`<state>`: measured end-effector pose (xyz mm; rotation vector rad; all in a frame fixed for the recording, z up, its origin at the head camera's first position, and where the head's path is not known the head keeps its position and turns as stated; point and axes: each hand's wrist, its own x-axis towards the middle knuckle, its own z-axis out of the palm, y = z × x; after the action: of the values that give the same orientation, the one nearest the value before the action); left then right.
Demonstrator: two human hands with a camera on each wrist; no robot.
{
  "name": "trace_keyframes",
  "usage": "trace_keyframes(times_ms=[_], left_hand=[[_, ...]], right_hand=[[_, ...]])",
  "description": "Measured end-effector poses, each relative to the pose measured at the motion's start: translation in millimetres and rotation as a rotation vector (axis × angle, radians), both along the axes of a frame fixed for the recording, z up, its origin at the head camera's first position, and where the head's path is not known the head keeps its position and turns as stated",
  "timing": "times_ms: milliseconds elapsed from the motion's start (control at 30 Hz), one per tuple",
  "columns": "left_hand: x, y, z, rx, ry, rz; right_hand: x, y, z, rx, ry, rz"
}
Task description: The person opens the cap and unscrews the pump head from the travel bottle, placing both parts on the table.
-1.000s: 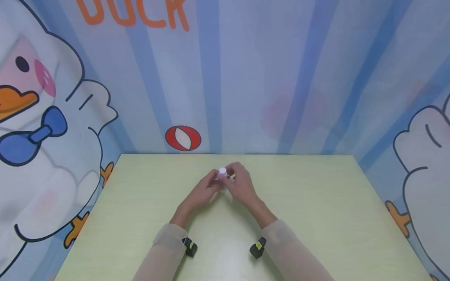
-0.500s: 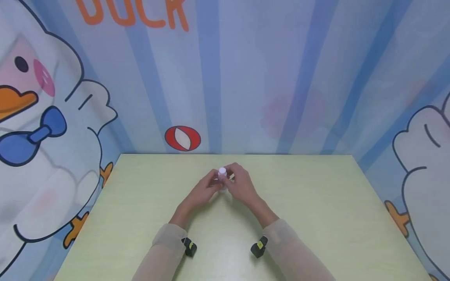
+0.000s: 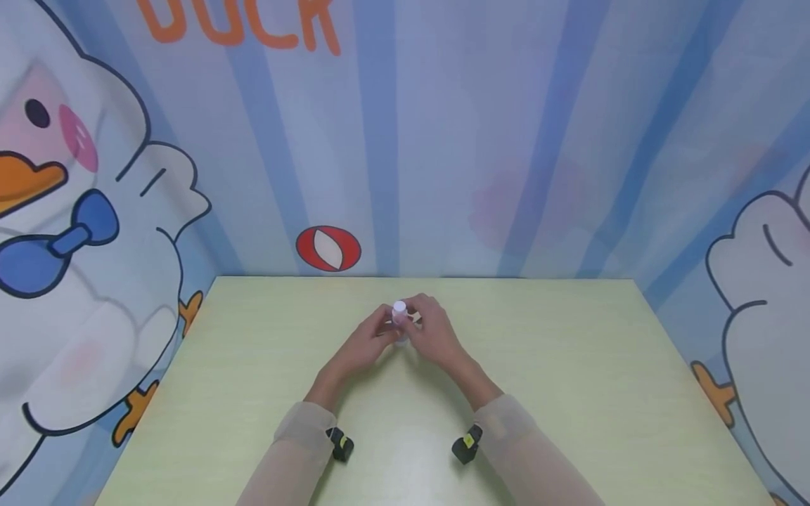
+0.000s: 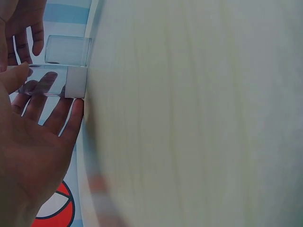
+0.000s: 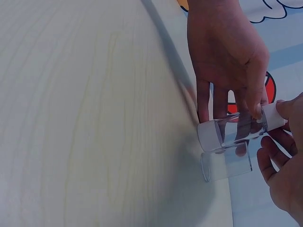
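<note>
A clear bottle (image 5: 230,132) is held between both hands near the far edge of the table (image 3: 569,358), its long axis near vertical. Its body is gripped by the left hand (image 3: 367,343); its top is pinched by the right hand (image 3: 438,336). Just beside it, on the right-hand side, a clear cup (image 5: 228,165) is placed; base contact cannot be told.

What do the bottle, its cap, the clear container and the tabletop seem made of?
Bottle and container: glossy plastic or glass, by see-through walls. Cap: probably matte plastic, evenly opaque white. Tabletop: smooth wood or laminate, by its pale grain.
</note>
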<state>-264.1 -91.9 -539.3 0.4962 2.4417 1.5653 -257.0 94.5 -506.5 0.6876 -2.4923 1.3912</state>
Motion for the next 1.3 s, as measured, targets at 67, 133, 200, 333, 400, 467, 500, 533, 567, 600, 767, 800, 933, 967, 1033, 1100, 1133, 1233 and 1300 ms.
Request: trace_keyframes(times_ms=[67,133,200,333,400,467,500,533,567,600,767,800,933,967,1033,1100,1133,1233,1300], left_hand=[[-0.1,-0.5,-0.2,-0.002,0.003,0.002],[-0.4,-0.6,-0.3,0.001,0.009,-0.001],[-0.8,-0.7,-0.2,0.010,0.013,-0.008],[-0.4,-0.8,0.8,0.013,0.015,-0.013],[0.3,-0.9,1.3,0.012,0.013,-0.011],[1.0,-0.7,1.7,0.014,0.007,-0.008],[1.2,-0.6,1.7,0.018,0.009,-0.008],[1.3,-0.6,1.4,0.019,0.004,-0.006],[1.5,-0.5,1.2,0.021,0.003,-0.006],[1.5,-0.3,0.9,0.024,0.002,-0.006],[0.8,0.1,-1.5,0.043,0.000,-0.008],[0.6,0.1,-1.8,0.049,-0.002,-0.010],[0.0,0.2,-2.5,0.049,-0.007,-0.007],[-0.1,0.1,-2.6,0.048,-0.010,-0.005],[-0.3,-0.1,-2.5,0.044,-0.014,0.000],[-0.5,-0.4,-2.4,0.039,-0.018,0.005],[-0.8,-0.4,-2.9,0.040,-0.016,0.004],[-1.0,-0.6,-3.4,0.036,-0.015,0.004],[-1.0,-0.9,-3.5,0.033,-0.014,0.006]], right_hand=[[-0.4,-0.9,-0.5,0.007,0.002,0.004],[-0.6,-1.6,-1.6,0.018,0.005,-0.001],[-0.9,-1.8,-3.0,0.015,-0.004,-0.013],[-2.3,-2.1,-4.0,-0.008,-0.025,-0.058],[-3.1,-2.6,-2.9,-0.025,-0.028,-0.078],[-4.1,-3.2,-1.8,-0.036,-0.024,-0.089],[-4.6,-3.5,-1.7,-0.036,-0.019,-0.093],[-4.7,-3.6,-1.4,-0.032,-0.018,-0.098],[-4.6,-4.0,-1.0,-0.028,-0.020,-0.103],[-4.6,-4.1,-1.3,-0.019,-0.021,-0.108],[-3.7,-4.2,-2.6,0.033,-0.028,-0.131],[-3.7,-4.0,-3.2,0.037,-0.028,-0.132],[-4.4,-2.8,-4.2,0.036,-0.031,-0.105],[-4.6,-2.4,-4.1,0.034,-0.030,-0.095],[-5.1,-1.7,-3.6,0.034,-0.035,-0.075],[-5.1,-0.8,-2.6,0.033,-0.036,-0.058],[-5.1,-0.3,-2.0,0.033,-0.039,-0.052],[-4.9,1.0,-0.9,0.036,-0.041,-0.041],[-5.0,2.0,-0.7,0.038,-0.039,-0.034]])
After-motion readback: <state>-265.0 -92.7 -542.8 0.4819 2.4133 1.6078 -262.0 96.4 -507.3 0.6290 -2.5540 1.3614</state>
